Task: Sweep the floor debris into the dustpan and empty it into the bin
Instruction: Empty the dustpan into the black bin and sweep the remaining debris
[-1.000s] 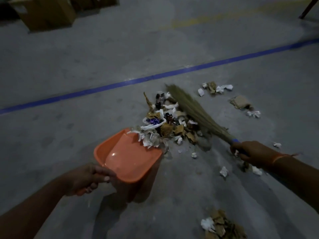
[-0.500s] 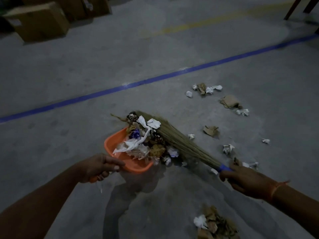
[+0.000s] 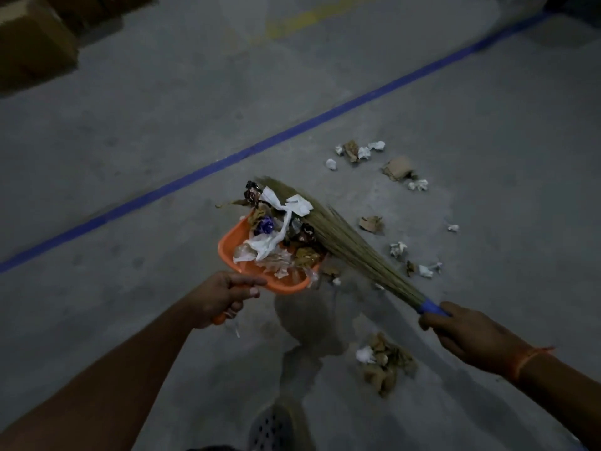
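Since the earlier frames, the debris pile (image 3: 276,236) is seen to have been gathered from the floor into the orange dustpan (image 3: 227,245), and the broom (image 3: 341,242) is now laid against the pan's right side, its bristles touching the heaped paper and wrappers. The dustpan is tilted, and its handle is gripped by the left hand (image 3: 221,297), with the fingers curled around it and the thumb laid along the top. The broom's blue handle (image 3: 431,307) is clasped by the right hand (image 3: 468,333), fingers wrapped around it; an orange thread (image 3: 530,356) is worn on that wrist. Loose scraps (image 3: 409,258) are left on the grey concrete floor (image 3: 130,157) just to the right of the bristles, more scraps (image 3: 361,151) are scattered farther off, and a small heap (image 3: 383,359) is found below the broom, near the right hand. A blue line (image 3: 195,180) is painted diagonally across the floor beyond the pan. Cardboard boxes (image 3: 32,43) are stacked at the upper left.
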`<state>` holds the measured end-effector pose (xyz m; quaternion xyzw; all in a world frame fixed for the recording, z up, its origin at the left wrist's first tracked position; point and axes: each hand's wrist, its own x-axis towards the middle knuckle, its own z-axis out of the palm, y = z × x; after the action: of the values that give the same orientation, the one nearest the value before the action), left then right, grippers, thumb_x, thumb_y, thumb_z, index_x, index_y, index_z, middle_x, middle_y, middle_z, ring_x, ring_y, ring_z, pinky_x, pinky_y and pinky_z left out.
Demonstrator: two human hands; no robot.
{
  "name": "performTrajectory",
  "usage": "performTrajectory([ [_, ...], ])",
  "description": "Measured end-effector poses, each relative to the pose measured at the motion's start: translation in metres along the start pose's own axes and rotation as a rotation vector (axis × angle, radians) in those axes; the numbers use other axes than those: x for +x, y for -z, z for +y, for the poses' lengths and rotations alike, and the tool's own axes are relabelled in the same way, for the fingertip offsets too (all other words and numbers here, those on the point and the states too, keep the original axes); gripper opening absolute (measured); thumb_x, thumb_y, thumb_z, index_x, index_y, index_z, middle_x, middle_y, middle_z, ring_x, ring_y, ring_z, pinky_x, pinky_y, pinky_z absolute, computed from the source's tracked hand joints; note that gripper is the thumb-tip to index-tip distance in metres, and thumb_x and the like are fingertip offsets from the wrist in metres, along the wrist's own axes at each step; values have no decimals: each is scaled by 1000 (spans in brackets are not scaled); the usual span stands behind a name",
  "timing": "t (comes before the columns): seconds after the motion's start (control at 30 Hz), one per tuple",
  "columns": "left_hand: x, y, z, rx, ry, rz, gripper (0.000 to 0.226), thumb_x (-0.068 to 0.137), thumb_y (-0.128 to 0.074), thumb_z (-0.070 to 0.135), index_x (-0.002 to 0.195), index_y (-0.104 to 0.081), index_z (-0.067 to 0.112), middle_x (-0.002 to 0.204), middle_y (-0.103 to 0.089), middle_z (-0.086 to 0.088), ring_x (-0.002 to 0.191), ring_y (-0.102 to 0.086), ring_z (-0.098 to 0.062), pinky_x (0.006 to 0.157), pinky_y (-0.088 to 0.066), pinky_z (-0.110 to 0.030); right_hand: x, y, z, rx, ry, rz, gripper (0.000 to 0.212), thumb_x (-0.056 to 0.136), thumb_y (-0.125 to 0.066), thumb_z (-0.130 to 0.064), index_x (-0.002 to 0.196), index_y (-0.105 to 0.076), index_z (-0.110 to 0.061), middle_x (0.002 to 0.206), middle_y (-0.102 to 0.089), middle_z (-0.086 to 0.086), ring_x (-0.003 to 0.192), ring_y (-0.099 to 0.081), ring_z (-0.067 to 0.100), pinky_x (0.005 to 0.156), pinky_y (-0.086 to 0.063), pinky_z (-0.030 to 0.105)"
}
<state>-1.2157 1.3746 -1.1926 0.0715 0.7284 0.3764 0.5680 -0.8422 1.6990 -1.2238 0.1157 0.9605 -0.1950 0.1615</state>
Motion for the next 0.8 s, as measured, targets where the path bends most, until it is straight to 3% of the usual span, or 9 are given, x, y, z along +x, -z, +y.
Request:
performTrajectory([
  [0.17,-89,-33,103,70,-15,-67,27,91,-69,11,115,-75,22,62,-61,5,42,-37,-5,36,-24,-15,-105,80,-40,77,-155,-20,24,90,-41,-37,112,-39,-47,93,-47,-5,62,-52,16,61,-45,30],
  [0.3,-160,-80,186,214,-28,-141,29,92,-67,10,119,-72,19,55,-54,3,40,-36,-5,35,-28,-16,-199,146,-72,136,-271,24,25,88,-34,-41,112,-38,-44,91,-43,-5,59,-46,14,60,-39,27],
  [0.4,-203,-124,234,314,-40,-164,25,99,-62,8,119,-72,18,54,-52,5,41,-35,-6,36,-26,-16,-275,180,-91,176,-370,49,24,91,-36,-37,115,-38,-44,96,-47,-3,69,-55,21,65,-45,31],
  [0.47,-229,-162,258,383,-64,-208,26,99,-63,12,121,-73,22,56,-49,3,43,-33,-8,40,-23,-16,-323,195,-96,196,-422,52,26,94,-37,-36,118,-44,-43,110,-52,3,86,-62,25,76,-48,32],
  [0.53,-253,-203,278,405,-91,-248,26,101,-61,9,119,-72,22,53,-52,8,40,-33,-6,37,-23,-15,-371,206,-96,209,-470,84,36,94,-29,-44,123,-50,-40,118,-51,3,91,-63,23,81,-44,28],
  [0.6,-274,-248,294,434,-112,-290,26,100,-60,8,119,-72,22,52,-53,9,39,-34,-5,36,-24,-15,-418,213,-93,215,-505,111,49,88,-19,-50,125,-51,-39,116,-50,0,90,-61,19,78,-37,22],
  [0.8,-309,-396,318,534,-133,-405,26,98,-64,8,119,-75,20,61,-53,2,46,-36,-8,41,-26,-18,-576,187,-63,236,-692,188,35,90,-29,-46,121,-44,-44,106,-43,-8,72,-47,13,72,-34,22],
])
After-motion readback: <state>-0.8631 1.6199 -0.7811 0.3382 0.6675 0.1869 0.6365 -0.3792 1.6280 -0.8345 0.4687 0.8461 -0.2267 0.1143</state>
